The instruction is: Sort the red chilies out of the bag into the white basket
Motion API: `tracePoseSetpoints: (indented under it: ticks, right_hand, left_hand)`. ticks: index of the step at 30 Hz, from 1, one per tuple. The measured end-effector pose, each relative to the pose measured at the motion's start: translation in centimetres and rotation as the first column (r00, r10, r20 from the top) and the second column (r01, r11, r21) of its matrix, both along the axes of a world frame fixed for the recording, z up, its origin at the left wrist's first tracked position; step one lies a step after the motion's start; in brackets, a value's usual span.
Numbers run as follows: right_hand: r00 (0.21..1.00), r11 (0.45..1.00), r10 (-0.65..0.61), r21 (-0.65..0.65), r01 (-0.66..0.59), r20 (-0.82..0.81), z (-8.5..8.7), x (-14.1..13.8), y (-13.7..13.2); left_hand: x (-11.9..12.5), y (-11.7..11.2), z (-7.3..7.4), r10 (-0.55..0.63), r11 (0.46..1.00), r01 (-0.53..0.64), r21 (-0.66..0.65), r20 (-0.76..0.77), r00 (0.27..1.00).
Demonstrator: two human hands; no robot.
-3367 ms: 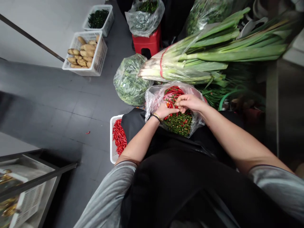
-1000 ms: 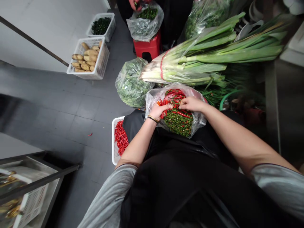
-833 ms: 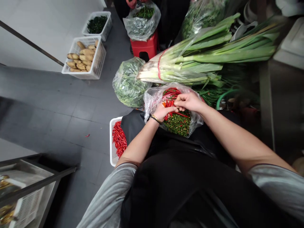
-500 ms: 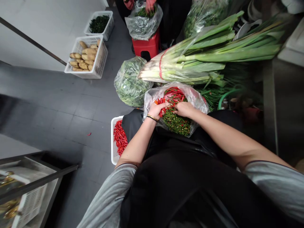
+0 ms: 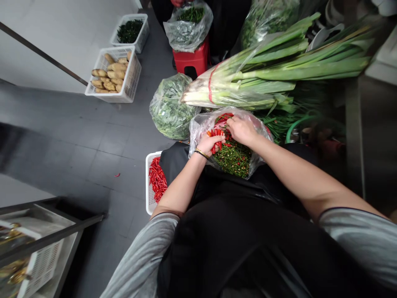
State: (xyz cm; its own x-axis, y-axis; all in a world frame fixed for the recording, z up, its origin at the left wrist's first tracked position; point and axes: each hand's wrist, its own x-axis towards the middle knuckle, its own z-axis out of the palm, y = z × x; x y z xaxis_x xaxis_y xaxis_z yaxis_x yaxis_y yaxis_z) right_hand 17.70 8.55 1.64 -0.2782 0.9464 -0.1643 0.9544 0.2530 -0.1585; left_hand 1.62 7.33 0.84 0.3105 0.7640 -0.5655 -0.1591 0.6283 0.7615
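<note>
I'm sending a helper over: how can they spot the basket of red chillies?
Find the big leek bundle with the red band. Nearer the camera is an open plastic bag; farther left, beside the left forearm, sits a white basket. Unlike the potato basket, it holds red chillies.

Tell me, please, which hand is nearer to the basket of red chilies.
Left. The left hand, holding chilies, is forward and right of the basket; the right hand is farther right, over the open bag.
</note>
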Motion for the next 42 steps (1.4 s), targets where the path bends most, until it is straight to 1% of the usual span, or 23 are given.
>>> tracePoseSetpoints:
  ticks: [2,3,4,6,8,10,12,13,14,15,17,19,21,24,25,27,29,31,34,36,37,39,42]
  right_hand:
    - [0.987,0.991,0.094,-0.111,-0.080,0.133,-1.5,-0.2,0.4]
    - [0.974,0.979,0.150,-0.164,-0.122,0.171,-2.2,-0.2,0.6]
    - [0.962,0.967,0.195,-0.200,-0.156,0.190,-2.7,-0.3,0.9]
    - [0.958,0.959,0.227,-0.212,-0.189,0.174,-3.1,-0.1,1.4]
    - [0.982,0.974,0.171,-0.166,-0.156,0.079,-2.6,0.5,1.9]
    - [0.993,0.988,0.047,-0.145,-0.063,-0.107,-1.5,1.3,2.2]
    - [0.948,0.979,-0.074,-0.204,0.009,-0.311,0.0,1.9,2.2]
    - [0.918,0.972,-0.105,-0.236,0.013,-0.381,0.7,2.0,2.0]
    - [0.902,0.970,-0.108,-0.241,0.005,-0.418,1.3,1.9,1.8]
    - [0.904,0.977,-0.084,-0.212,-0.008,-0.420,1.8,1.6,1.4]
    - [0.944,0.997,-0.003,-0.079,-0.025,-0.329,2.4,0.7,0.6]
    - [0.983,0.998,0.050,0.032,-0.045,-0.175,2.2,-0.2,0.0]
    - [0.998,0.998,0.052,0.042,-0.050,-0.039,1.4,-0.7,-0.2]
    - [0.995,0.998,0.037,-0.056,-0.033,0.088,-0.5,-0.6,-0.2]
    - [0.992,0.992,0.054,-0.119,-0.040,0.113,-1.1,-0.5,-0.1]
    - [0.982,0.960,0.111,-0.270,-0.067,0.153,-2.3,-0.6,-0.1]
    - [0.974,0.924,0.135,-0.379,-0.056,0.184,-3.1,-0.8,0.1]
    - [0.976,0.914,0.111,-0.404,-0.026,0.190,-3.2,-0.8,0.4]
    - [0.996,0.926,0.048,-0.378,-0.014,0.080,-2.1,0.2,1.2]
    - [0.997,0.937,-0.003,-0.348,-0.022,-0.072,-0.8,1.2,1.4]
    - [0.985,0.938,-0.032,-0.345,-0.029,-0.168,-0.1,1.6,1.3]
    - [0.921,0.923,-0.122,-0.383,-0.031,-0.370,0.8,1.7,0.5]
    - [0.740,0.878,-0.324,-0.478,0.005,-0.589,0.9,0.6,-1.3]
  left_hand:
    - [-0.6,0.2,0.0,0.043,0.999,-0.043,-0.025,-0.013,0.999]
    - [-0.9,0.3,0.0,0.061,0.998,-0.061,-0.035,-0.013,0.998]
    - [-1.0,0.4,-0.1,0.072,0.997,-0.072,-0.041,-0.010,0.997]
    - [-1.2,0.6,-0.3,0.078,0.996,-0.078,-0.031,-0.003,0.997]
    - [-1.2,0.6,-0.5,0.078,0.997,-0.078,0.009,-0.007,0.997]
    - [-0.9,0.6,-0.7,0.080,0.995,-0.079,0.055,-0.012,0.997]
    - [-0.4,0.5,-0.7,0.063,0.995,-0.063,0.081,0.009,0.998]
    - [-0.1,0.5,-0.6,0.039,0.996,-0.041,0.083,0.032,0.999]
    - [0.1,0.4,-0.5,0.011,0.997,-0.015,0.079,0.057,0.998]
    - [0.3,0.3,-0.4,-0.013,0.997,0.007,0.074,0.079,0.997]
    - [0.6,0.2,-0.1,-0.032,0.998,0.027,0.054,0.099,0.995]
    - [0.6,0.1,0.0,0.002,1.000,-0.003,0.011,0.087,0.996]
    - [0.3,0.2,0.0,0.056,0.997,-0.053,-0.049,0.062,0.996]
    - [-0.4,0.3,-0.3,0.114,0.988,-0.108,-0.110,0.053,0.992]
    - [-0.6,0.4,-0.4,0.123,0.986,-0.115,-0.118,0.065,0.990]
    - [-0.9,0.5,-0.5,0.129,0.985,-0.117,-0.123,0.095,0.987]
    - [-1.0,0.6,-0.6,0.129,0.986,-0.118,-0.114,0.099,0.987]
    - [-0.9,0.6,-0.7,0.119,0.989,-0.111,-0.099,0.082,0.989]
    - [-0.7,0.5,-0.8,0.103,0.991,-0.099,-0.089,0.036,0.994]
    - [-0.6,0.4,-0.9,0.090,0.992,-0.090,-0.092,-0.007,0.996]
    - [-0.5,0.3,-1.0,0.082,0.992,-0.083,-0.091,-0.017,0.997]
    - [-0.2,0.1,-1.1,0.078,0.994,-0.077,-0.072,0.010,0.997]
    - [0.4,0.0,-1.1,0.119,0.993,-0.120,0.002,0.083,0.989]
